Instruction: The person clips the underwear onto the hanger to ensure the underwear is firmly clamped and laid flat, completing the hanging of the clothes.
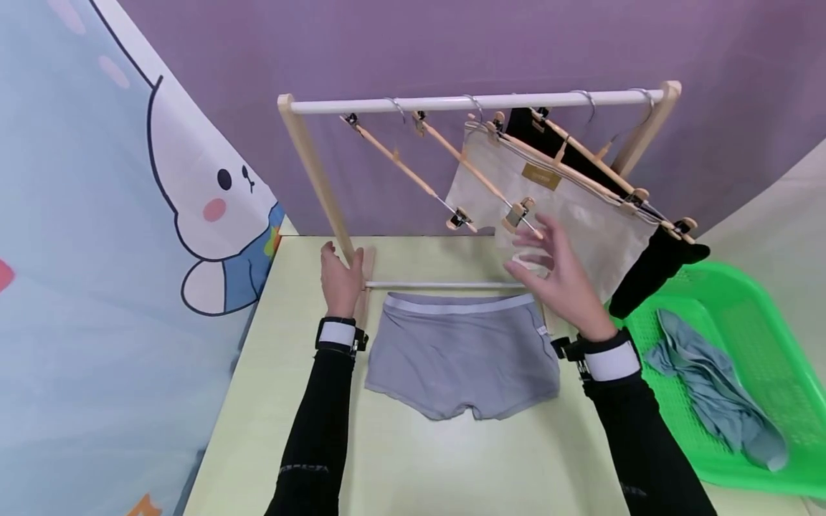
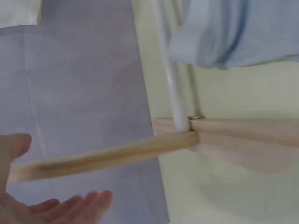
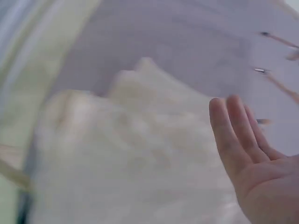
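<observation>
My left hand is beside the left wooden post of a small drying rack. In the left wrist view the post passes between the thumb and the fairly straight fingers. Raised at the front end of a bare clip hanger, my right hand has its fingers spread, with nothing gripped. Behind it hangs a cream garment with a tan label, clipped to another hanger. Flat on the table in front of the rack lie grey boxer briefs with a pale waistband.
Another bare clip hanger hangs on the white top rail. A black garment hangs at the right end. On the right stands a green basket holding a blue-grey cloth item. A cartoon-printed curtain borders the left.
</observation>
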A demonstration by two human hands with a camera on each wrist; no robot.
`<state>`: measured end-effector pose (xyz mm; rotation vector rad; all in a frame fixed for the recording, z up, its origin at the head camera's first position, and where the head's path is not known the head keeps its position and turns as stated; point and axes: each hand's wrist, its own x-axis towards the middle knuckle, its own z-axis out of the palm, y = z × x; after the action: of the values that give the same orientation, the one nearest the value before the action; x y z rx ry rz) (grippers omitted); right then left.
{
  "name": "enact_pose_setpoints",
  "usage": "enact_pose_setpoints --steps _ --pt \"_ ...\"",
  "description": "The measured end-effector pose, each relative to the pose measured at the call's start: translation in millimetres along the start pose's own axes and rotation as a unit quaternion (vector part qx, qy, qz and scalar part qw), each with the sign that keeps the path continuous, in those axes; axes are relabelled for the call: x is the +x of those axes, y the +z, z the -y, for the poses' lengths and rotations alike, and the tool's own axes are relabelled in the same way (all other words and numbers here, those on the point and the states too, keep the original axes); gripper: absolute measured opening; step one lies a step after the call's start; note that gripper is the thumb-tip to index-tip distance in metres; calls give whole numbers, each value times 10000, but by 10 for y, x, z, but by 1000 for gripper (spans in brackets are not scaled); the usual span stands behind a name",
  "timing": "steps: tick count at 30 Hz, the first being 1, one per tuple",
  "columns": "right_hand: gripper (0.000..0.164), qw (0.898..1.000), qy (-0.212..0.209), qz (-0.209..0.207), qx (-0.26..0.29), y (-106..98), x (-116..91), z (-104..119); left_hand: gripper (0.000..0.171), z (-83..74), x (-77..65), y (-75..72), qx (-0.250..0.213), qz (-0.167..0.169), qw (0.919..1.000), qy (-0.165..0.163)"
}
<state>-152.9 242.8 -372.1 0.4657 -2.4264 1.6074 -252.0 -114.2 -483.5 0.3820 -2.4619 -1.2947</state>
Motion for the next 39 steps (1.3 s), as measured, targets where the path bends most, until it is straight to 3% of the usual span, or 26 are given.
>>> enact_pose_setpoints --steps 5,10,18,23,31,35,39 --pt "74 9986 -257 -412 206 -48 157 341 53 -71 90 84 98 -133 9998 -57" --pt "56 9957 -573 -718 -120 -62 253 476 40 -100 123 144 415 -70 9991 79" --pt "26 9856 -1213 -1154 -252 -10 320 488 34 -80 153 139 671 49 9974 270" --pt "22 9730 -1624 -1584 -427 3 319 506 34 -58 147 143 731 30 9970 251" --pt "22 9533 -2082 -2182 -155 -24 232 592 30 -51 131 143 771 -27 9964 341" --pt "22 9509 -2053 -2262 -501 -72 127 567 29 -54 123 144 739 -54 9966 364" --pt "22 9531 -1984 -2115 -871 -113 -37 385 30 -34 95 135 737 -47 9968 301"
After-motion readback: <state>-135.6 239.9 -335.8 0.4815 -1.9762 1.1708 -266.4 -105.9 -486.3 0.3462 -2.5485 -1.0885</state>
